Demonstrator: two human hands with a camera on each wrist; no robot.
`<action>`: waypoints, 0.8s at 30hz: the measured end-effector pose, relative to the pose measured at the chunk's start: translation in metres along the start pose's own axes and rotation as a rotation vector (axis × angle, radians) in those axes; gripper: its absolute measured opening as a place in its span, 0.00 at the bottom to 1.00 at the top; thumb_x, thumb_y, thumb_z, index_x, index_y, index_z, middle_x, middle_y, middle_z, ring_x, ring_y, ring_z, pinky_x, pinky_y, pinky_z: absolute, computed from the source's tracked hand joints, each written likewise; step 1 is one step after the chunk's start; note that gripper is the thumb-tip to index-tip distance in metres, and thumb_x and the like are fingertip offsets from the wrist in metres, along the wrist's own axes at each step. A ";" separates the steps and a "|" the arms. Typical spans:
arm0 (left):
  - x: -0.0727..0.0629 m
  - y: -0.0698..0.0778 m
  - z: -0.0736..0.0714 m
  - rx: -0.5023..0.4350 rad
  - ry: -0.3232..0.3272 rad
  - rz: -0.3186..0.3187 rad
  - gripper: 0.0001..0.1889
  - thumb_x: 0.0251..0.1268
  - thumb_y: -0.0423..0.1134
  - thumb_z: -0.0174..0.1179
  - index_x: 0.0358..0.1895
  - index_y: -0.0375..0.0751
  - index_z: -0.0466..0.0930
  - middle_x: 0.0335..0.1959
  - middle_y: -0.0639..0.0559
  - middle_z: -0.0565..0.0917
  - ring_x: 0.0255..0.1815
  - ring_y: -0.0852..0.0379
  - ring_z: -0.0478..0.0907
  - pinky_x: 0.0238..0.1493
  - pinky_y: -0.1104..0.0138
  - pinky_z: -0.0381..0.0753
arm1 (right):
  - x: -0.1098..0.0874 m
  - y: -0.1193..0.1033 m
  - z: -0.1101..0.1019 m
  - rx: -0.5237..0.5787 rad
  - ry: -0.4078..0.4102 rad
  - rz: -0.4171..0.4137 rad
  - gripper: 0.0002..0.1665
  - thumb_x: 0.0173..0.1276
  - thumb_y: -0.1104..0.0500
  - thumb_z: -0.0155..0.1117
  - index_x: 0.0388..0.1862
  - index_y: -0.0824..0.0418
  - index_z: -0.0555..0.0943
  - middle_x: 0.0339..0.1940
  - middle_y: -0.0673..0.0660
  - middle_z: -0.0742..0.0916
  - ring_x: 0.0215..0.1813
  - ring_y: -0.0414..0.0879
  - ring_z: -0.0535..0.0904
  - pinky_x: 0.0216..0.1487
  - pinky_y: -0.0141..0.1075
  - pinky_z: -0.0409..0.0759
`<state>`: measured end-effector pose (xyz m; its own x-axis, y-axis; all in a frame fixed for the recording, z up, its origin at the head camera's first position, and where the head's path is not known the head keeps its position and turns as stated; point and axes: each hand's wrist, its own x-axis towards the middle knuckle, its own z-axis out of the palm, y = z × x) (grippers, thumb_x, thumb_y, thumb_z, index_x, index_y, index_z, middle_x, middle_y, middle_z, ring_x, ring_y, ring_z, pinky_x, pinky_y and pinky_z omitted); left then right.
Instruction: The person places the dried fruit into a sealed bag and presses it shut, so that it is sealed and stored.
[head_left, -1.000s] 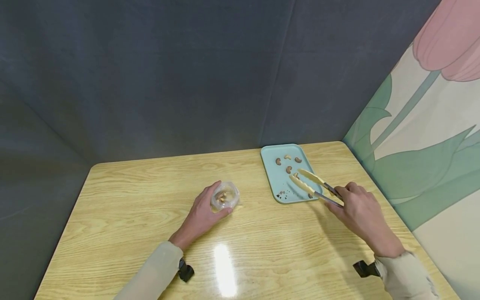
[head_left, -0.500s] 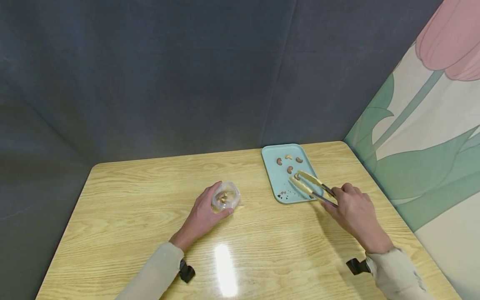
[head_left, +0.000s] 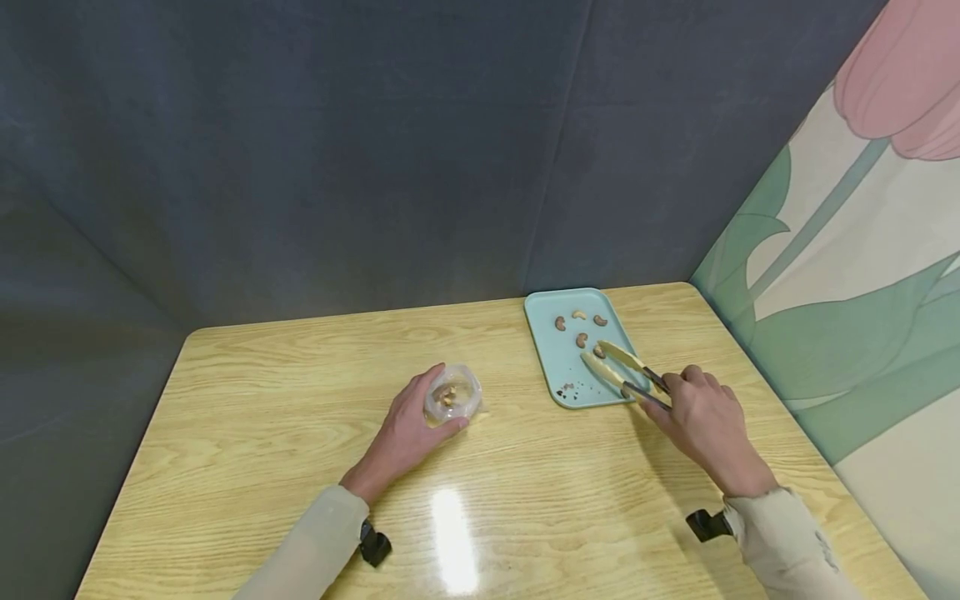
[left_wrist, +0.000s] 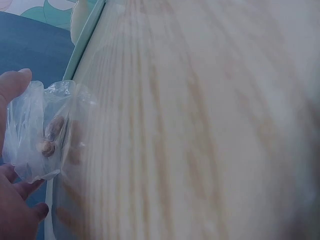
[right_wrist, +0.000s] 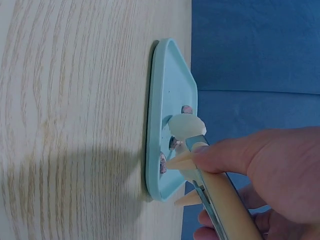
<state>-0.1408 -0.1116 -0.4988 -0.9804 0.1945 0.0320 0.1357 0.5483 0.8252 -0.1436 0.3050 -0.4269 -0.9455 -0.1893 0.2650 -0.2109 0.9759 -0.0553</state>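
Note:
My left hand [head_left: 401, 437] holds a clear plastic bag [head_left: 468, 402], thumb and fingers curved round its sides. Through the film several brownish nuts [left_wrist: 54, 127] show at the bottom. To the right, a pale blue-green tray [head_left: 546, 346] carries several cashews [head_left: 582, 340], most of them brown and one paler. My right hand [head_left: 708, 421] grips metal tongs with cream tips [head_left: 600, 369], pointing down over the tray. One cashew [head_left: 599, 352] lies between the spread tips. Another cashew [head_left: 627, 391] is partly hidden under the tongs near the front edge.
Dark crumbs [head_left: 567, 390] are scattered at the tray's front left corner. The wooden table [head_left: 285, 400] meets a dark blue curtain [head_left: 337, 167] at the back and a wall with painted tulips [head_left: 862, 333] on the right.
My right hand has shifted slightly left, and the tongs' tips have settled around a cashew. The left hand and the bag stay in place.

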 end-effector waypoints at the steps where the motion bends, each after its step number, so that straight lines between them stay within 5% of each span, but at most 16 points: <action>1: 0.000 0.000 0.000 -0.002 0.000 -0.001 0.49 0.69 0.57 0.73 0.87 0.53 0.56 0.82 0.50 0.68 0.83 0.41 0.65 0.78 0.39 0.70 | 0.001 0.000 0.000 0.003 -0.008 0.006 0.24 0.63 0.49 0.82 0.32 0.68 0.83 0.29 0.65 0.81 0.25 0.53 0.72 0.24 0.44 0.67; 14: 0.000 -0.001 0.000 -0.017 0.001 -0.012 0.49 0.68 0.58 0.73 0.87 0.54 0.57 0.82 0.51 0.68 0.84 0.42 0.65 0.79 0.38 0.69 | 0.006 0.000 0.000 0.032 -0.145 0.040 0.22 0.70 0.49 0.76 0.32 0.67 0.82 0.28 0.62 0.80 0.24 0.50 0.71 0.23 0.42 0.69; 24: 0.000 -0.002 0.000 -0.008 0.000 -0.003 0.49 0.68 0.60 0.72 0.87 0.56 0.56 0.83 0.51 0.67 0.84 0.42 0.65 0.79 0.39 0.70 | 0.006 0.001 0.000 0.040 -0.145 0.029 0.21 0.71 0.50 0.75 0.29 0.65 0.81 0.26 0.60 0.78 0.23 0.49 0.69 0.22 0.40 0.67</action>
<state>-0.1409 -0.1129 -0.5009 -0.9808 0.1927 0.0293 0.1314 0.5427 0.8296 -0.1498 0.3048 -0.4255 -0.9765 -0.1779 0.1214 -0.1904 0.9766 -0.1003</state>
